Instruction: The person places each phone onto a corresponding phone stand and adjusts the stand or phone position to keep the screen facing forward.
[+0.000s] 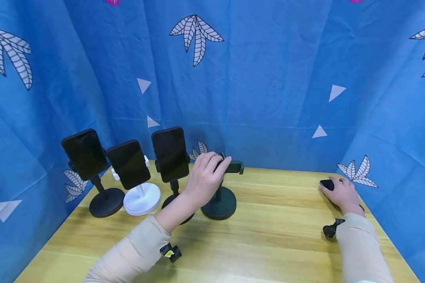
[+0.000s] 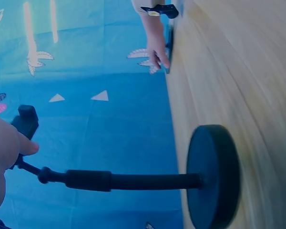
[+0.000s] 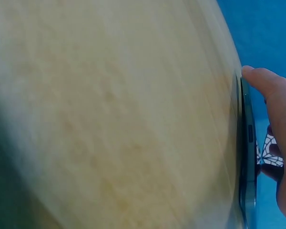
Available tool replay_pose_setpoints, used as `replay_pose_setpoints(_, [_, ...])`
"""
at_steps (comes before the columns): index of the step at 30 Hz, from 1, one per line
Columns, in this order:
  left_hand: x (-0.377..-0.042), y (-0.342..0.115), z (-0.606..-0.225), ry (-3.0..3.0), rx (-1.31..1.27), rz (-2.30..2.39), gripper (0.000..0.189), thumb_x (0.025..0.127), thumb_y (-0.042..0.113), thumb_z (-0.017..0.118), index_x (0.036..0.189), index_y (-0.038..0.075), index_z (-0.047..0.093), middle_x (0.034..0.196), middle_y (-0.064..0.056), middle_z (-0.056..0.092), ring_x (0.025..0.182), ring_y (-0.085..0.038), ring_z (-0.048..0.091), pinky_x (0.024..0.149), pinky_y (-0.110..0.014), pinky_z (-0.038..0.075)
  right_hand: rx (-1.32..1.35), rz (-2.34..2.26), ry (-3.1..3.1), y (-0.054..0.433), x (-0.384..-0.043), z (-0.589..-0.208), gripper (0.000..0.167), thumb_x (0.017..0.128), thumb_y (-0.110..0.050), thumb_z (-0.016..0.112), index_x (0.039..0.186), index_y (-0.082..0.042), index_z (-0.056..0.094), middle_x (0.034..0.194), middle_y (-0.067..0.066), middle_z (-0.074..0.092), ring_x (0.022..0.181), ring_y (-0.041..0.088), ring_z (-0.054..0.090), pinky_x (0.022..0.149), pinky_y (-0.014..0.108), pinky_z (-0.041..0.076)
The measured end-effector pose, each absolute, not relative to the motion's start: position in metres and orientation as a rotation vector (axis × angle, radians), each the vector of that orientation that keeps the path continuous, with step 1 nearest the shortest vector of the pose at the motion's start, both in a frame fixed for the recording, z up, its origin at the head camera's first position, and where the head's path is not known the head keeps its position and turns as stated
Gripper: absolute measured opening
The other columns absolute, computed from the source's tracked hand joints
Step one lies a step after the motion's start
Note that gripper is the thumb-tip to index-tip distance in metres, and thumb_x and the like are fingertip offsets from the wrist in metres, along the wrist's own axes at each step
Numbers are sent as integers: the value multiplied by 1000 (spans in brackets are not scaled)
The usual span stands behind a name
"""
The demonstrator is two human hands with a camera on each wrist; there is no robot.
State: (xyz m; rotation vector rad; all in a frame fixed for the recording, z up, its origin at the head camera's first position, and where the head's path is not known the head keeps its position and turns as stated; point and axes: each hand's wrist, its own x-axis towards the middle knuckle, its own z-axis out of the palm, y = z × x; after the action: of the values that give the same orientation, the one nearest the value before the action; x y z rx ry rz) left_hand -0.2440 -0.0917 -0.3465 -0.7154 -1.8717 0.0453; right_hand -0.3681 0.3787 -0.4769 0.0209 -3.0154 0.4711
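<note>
My left hand (image 1: 204, 179) grips the top clamp (image 1: 235, 167) of a dark green phone stand (image 1: 219, 206). In the left wrist view, the thumb presses the clamp (image 2: 26, 120) above the thin neck, and the round base (image 2: 213, 176) stands on the table. Far to the right, my right hand (image 1: 345, 195) holds a black phone (image 1: 326, 184) low at the tabletop. The right wrist view shows the thumb at one end of the phone's edge (image 3: 249, 138), with the other fingers on its far side. The hand covers most of the phone's face.
Left of the green stand are a black stand (image 1: 108, 202), a white stand (image 1: 141, 199) and another black stand (image 1: 174, 188), each bearing a dark-screened phone. Blue patterned curtains (image 1: 269, 78) enclose the wooden table (image 1: 276, 236) at the back and sides.
</note>
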Motion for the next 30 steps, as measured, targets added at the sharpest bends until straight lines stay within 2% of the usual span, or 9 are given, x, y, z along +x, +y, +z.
replay_pose_setpoints(8, [-245,-93,-350,-1853,-715,90,27,89,7,69,116,11,70,99,-5,68,100,-23,60,92,-36,49,18,457,-3059,381,-371,-484,89,94,-65,41,147,5,29,139,48,20,123,68,21,97,76,25])
replay_pose_setpoints(16, [-244,-94,-343,-1804,-686,228,26,91,11,67,117,12,70,97,-3,71,98,-22,62,94,-37,49,12,435,-3087,382,-374,-483,84,96,-62,37,147,5,29,137,48,24,122,67,23,96,75,29])
replay_pose_setpoints(22, [-245,-94,-338,-1777,-697,259,23,92,15,64,113,13,73,93,-2,73,93,-22,63,94,-37,49,4,410,-3115,383,-378,-481,80,98,-61,33,147,3,30,137,48,24,121,68,24,95,75,31])
replay_pose_setpoints(30, [-248,-95,-334,-1748,-716,273,23,87,18,67,108,12,74,92,-2,75,91,-21,63,93,-37,49,6,361,-3142,383,-382,-478,77,99,-58,35,147,1,31,137,48,26,119,70,24,92,75,30])
